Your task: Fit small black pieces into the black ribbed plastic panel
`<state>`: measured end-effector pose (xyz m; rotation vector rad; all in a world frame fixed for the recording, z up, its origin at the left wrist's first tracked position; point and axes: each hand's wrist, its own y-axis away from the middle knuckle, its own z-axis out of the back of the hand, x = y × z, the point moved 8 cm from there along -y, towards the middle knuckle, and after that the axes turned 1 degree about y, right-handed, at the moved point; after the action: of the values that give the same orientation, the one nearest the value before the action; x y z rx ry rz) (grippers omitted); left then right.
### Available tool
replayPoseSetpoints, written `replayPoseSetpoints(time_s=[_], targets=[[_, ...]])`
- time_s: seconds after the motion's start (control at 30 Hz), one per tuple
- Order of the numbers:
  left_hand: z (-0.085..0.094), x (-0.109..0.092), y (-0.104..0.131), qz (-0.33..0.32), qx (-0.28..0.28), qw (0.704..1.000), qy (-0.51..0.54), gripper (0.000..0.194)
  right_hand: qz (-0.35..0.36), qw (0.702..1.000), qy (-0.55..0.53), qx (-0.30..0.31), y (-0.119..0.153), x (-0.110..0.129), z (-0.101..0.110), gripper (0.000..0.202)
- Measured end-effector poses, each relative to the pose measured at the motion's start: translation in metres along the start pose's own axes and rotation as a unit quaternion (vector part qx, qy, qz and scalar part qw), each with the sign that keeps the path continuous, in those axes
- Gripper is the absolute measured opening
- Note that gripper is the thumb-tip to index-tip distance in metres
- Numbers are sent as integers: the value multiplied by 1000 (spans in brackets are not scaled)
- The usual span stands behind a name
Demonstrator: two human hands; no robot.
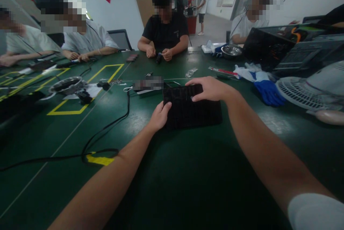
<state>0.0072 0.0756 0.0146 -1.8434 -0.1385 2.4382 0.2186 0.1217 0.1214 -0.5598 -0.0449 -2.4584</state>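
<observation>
A black, flat rectangular panel [197,113] with raised sections on its face is in front of me at mid-table; its exact kind is hard to make out in the dim light. My left hand [160,115] grips its left edge, thumb on the face and fingers hidden behind or beneath. Over the upper part of the panel, my right hand [208,88] is curved with thumb and fingers apart. A tiny pale speck shows at the right thumb tip, too small to name. Just beyond the panel lies a blurred-out flat object [147,84].
A black cable [128,104] with a yellow tag [100,159] runs along the left. Blue-and-white gloves [264,88], a fan [309,83] and a metal bowl [231,51] stand right. A ring-shaped metal part [68,86] lies left. Several people sit around the green table [188,180].
</observation>
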Motion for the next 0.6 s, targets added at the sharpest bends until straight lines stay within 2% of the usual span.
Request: replayPoseSetpoints(time_s=[0.23, 0.6], targets=[[6, -2, 0, -9, -17, 999, -35, 54, 1, 998, 50, -24, -6, 1, -4, 67], [8, 3, -1, -11, -21, 999, -37, 58, -3, 998, 47, -31, -7, -1, -5, 60]])
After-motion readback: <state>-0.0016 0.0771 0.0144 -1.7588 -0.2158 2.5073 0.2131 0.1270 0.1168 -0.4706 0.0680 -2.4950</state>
